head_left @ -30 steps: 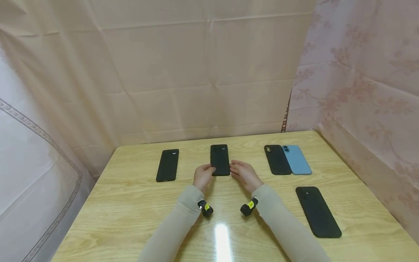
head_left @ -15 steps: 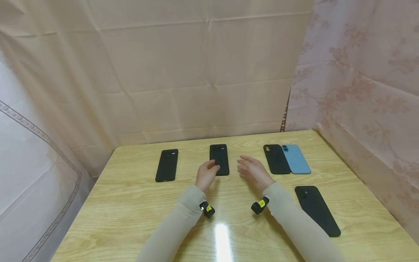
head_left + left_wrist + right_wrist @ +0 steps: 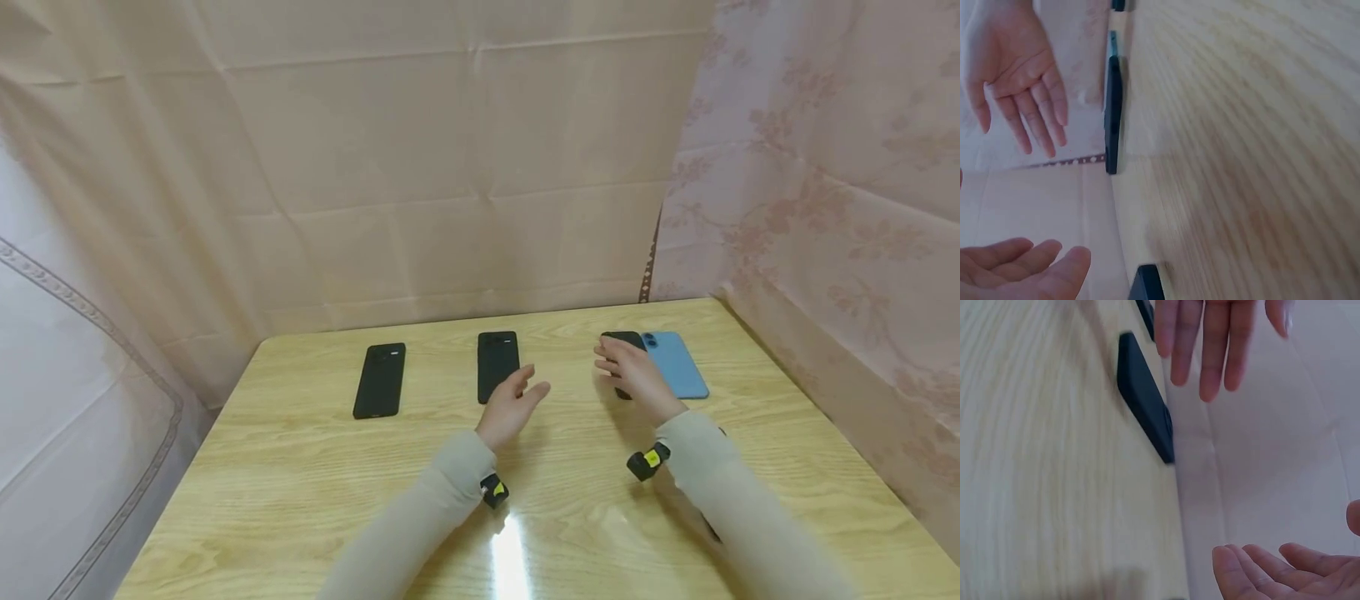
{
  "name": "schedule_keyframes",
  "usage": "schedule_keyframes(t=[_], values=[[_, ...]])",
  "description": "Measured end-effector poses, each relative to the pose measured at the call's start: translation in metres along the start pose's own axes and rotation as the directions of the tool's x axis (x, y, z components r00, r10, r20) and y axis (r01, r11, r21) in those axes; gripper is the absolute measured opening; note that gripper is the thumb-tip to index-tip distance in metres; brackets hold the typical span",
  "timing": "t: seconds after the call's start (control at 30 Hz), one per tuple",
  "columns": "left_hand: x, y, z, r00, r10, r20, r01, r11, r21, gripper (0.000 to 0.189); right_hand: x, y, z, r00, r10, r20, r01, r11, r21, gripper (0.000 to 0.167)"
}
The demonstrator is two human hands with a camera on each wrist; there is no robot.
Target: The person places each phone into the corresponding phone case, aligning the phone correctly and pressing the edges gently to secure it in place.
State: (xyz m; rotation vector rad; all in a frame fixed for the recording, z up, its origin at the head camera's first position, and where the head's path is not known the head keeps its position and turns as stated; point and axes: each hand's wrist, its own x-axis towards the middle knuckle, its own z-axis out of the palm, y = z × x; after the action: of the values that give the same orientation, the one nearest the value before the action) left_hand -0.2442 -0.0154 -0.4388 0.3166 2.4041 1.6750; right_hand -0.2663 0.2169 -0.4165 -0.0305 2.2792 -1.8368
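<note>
My left hand (image 3: pixel 510 412) hovers just in front of a black phone (image 3: pixel 495 362) at the middle back of the table, fingers spread and palm bare. Its fingertips overlap the phone's lower right edge in the head view. My right hand (image 3: pixel 637 377) is over a black phone or phone case (image 3: pixel 624 337) and covers much of it. Against that lies a light blue phone (image 3: pixel 681 367). Both palms face each other with relaxed fingers, as the left hand (image 3: pixel 1207 347) in the right wrist view and the right hand (image 3: pixel 1016 75) in the left wrist view show.
Another black phone (image 3: pixel 379 382) lies at the left on the wooden table (image 3: pixel 300 500). A larger black phone at the right is almost wholly hidden under my right sleeve (image 3: pixel 738 500). Hung cloth (image 3: pixel 450 167) stands behind the table and on both sides.
Both hands have come away from the middle black phone, which stays in its spot. The right hand has moved right, over the dark item beside the blue phone; the left has shifted slightly right.
</note>
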Motion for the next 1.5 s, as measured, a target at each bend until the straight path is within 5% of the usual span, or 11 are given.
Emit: schedule_keyframes(t=[0.2,0.4,0.53,0.77,0.9,1.1,1.5], values=[[-0.001,0.007,0.017,0.993,-0.017,0.120,0.001,0.991,0.133,0.068,-0.003,-0.001,-0.028,0.999,-0.015,-0.035,0.012,0.996,-0.094,0.064],[-0.001,0.015,0.034,0.966,0.012,0.258,-0.096,0.944,0.315,0.073,-0.005,-0.001,-0.057,0.997,0.017,-0.082,-0.035,0.973,-0.227,0.067],[0.005,0.017,0.047,0.945,0.036,0.325,-0.185,0.878,0.441,0.075,-0.004,0.002,-0.075,0.994,0.045,-0.104,-0.073,0.954,-0.290,0.071],[0.018,0.016,0.070,0.905,0.058,0.421,-0.331,0.717,0.613,0.078,0.002,0.006,-0.096,0.990,0.086,-0.108,-0.123,0.903,-0.412,0.075],[0.024,0.016,0.079,0.899,0.029,0.438,-0.356,0.632,0.688,0.080,0.006,0.008,-0.102,0.991,0.108,-0.080,-0.133,0.867,-0.480,0.080],[0.027,0.020,0.090,0.906,-0.001,0.423,-0.349,0.563,0.749,0.080,0.015,0.017,-0.108,0.982,0.182,-0.056,-0.182,0.820,-0.542,0.082],[0.039,0.024,0.120,0.904,-0.086,0.420,-0.323,0.506,0.800,0.079,0.020,0.029,-0.116,0.961,0.272,0.052,-0.178,0.750,-0.638,0.076]])
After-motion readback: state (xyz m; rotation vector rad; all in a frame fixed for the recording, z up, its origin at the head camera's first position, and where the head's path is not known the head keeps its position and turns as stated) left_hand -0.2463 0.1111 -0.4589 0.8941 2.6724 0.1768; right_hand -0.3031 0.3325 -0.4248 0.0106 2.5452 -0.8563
